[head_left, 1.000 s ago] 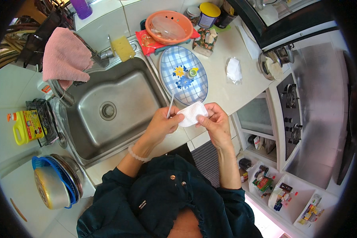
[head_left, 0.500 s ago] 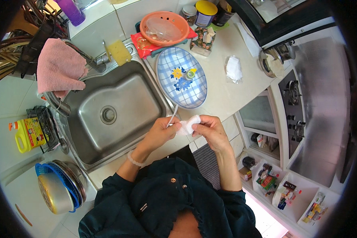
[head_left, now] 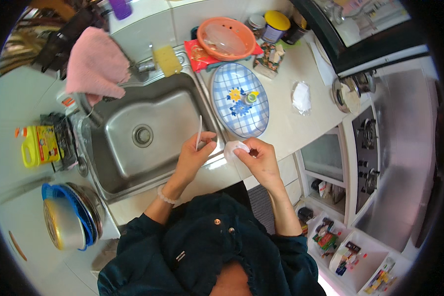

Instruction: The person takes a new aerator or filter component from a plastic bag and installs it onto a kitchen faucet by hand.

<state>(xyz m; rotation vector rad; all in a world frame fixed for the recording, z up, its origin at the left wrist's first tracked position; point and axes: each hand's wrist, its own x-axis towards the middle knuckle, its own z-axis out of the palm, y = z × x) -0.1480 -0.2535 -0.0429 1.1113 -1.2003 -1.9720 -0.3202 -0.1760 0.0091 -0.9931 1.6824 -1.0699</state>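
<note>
Pinching the white sheet (head_left: 231,150), the right hand (head_left: 262,162) has it at its left. The left hand (head_left: 191,156) grips a slim stick (head_left: 200,127).

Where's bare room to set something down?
Bare: counter between the checked plate and white packet; sink bottom around the drain. Crowded: beyond the plate, with orange basket, tissue box and yellow-lidded tin; right hand is at the counter's front edge.

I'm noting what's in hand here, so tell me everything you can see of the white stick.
The stick is slim, white, smooth-looking and nearly straight; its material is unclear. The left hand holds its near part; the far end points away from the person, free, seen against the sink.
</note>
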